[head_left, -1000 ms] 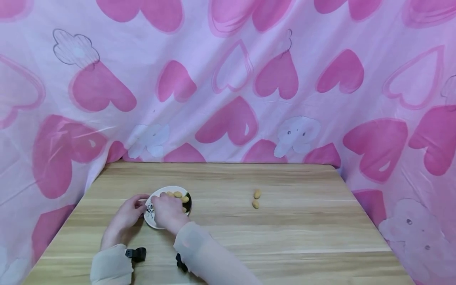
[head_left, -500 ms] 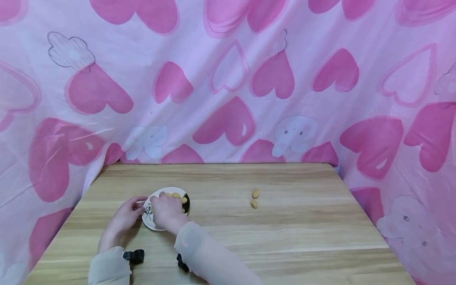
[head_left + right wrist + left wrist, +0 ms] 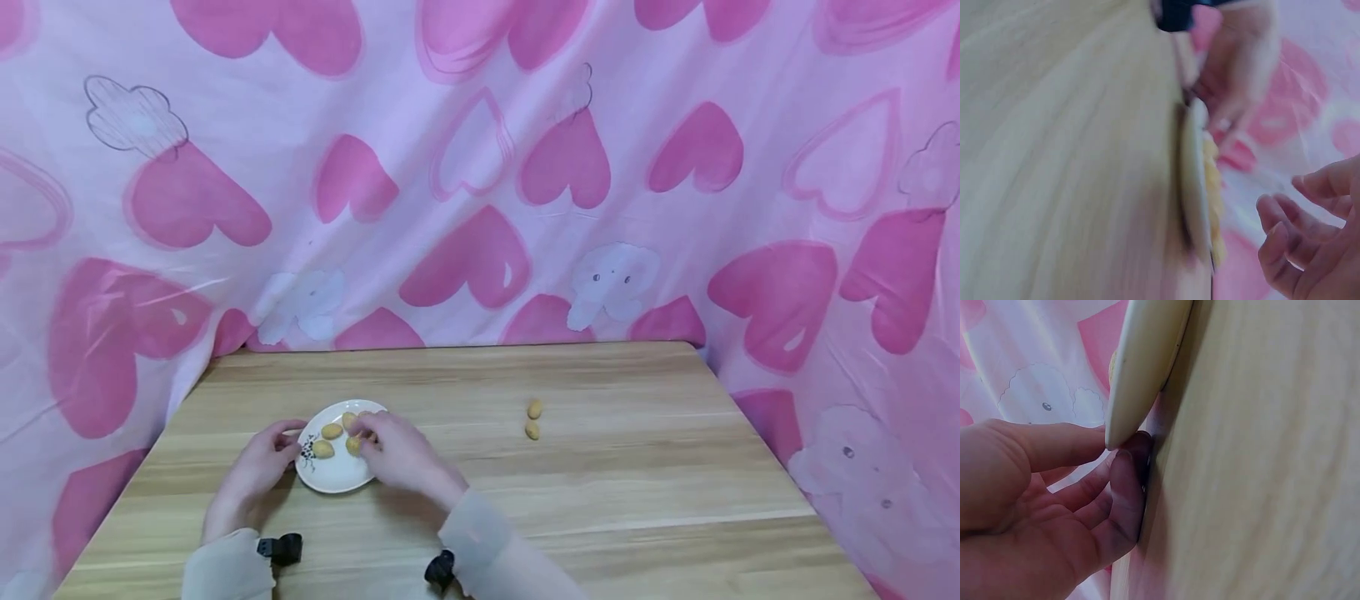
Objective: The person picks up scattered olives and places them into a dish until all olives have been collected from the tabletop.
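Observation:
A white plate (image 3: 333, 479) with a dark printed pattern sits on the left part of the table and bears several small oval yellow-brown pieces (image 3: 323, 450). At its left rim, my left hand (image 3: 262, 462) pinches the plate; the left wrist view shows the thumb on the upper edge of the plate (image 3: 1147, 362) and the fingers (image 3: 1125, 500) curled underneath. My right hand (image 3: 408, 460) is over the plate's right side, hiding some of the pieces. In the right wrist view, the right hand (image 3: 1313, 234) has loosely bent fingers with nothing between them, apart from the plate (image 3: 1193, 181).
Two similar oval pieces (image 3: 533, 419) lie on the wooden table (image 3: 637, 500) right of centre. A pink curtain with hearts (image 3: 465, 258) hangs behind the table and along its sides. Black wrist cameras (image 3: 281, 549) are strapped at both sleeves.
My right hand has moved right from the plate's middle to its right side, uncovering pieces at the left. The left hand stays at the rim. The head view has shifted slightly.

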### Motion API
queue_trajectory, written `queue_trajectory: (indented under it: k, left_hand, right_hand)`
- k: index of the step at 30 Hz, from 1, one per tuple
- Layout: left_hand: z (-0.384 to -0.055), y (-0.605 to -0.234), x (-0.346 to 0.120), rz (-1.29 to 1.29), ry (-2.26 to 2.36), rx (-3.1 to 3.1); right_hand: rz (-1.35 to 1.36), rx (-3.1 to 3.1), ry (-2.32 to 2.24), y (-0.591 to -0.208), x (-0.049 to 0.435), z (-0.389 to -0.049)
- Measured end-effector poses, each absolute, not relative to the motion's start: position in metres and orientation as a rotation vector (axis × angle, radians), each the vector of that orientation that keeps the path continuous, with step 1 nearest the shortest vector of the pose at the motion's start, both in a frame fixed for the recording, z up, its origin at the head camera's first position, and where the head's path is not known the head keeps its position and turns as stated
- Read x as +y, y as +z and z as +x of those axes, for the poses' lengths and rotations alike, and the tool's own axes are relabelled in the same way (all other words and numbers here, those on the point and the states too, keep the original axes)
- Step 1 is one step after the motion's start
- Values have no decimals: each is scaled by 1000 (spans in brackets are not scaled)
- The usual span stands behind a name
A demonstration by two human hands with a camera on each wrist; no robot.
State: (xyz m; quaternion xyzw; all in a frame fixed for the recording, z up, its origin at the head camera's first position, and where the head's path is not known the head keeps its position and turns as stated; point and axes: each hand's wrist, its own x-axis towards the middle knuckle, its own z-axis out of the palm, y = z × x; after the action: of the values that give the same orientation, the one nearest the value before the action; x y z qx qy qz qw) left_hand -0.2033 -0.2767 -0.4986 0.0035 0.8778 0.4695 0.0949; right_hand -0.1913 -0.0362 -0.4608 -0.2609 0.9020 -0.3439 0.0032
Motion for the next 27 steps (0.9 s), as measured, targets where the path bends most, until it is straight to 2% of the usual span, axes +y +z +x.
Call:
queue_trajectory:
  k: [6, 13, 20, 27]
  left_hand:
    - [-204, -499, -273, 13, 1335, 2637]
    - [-204, -497, -273, -19, 1337, 2615]
    - [-205, -493, -274, -44, 1332, 2606]
    - [-204, -497, -274, -19, 1315, 2640]
  right_hand:
    - [-562, 2599, -1620, -464, 24, -191]
    - [-223, 2703, -1948, -465, 92, -195]
    - [97, 2779, -1994, -485, 139, -200]
    - [263, 2933, -1860, -502, 165, -201]
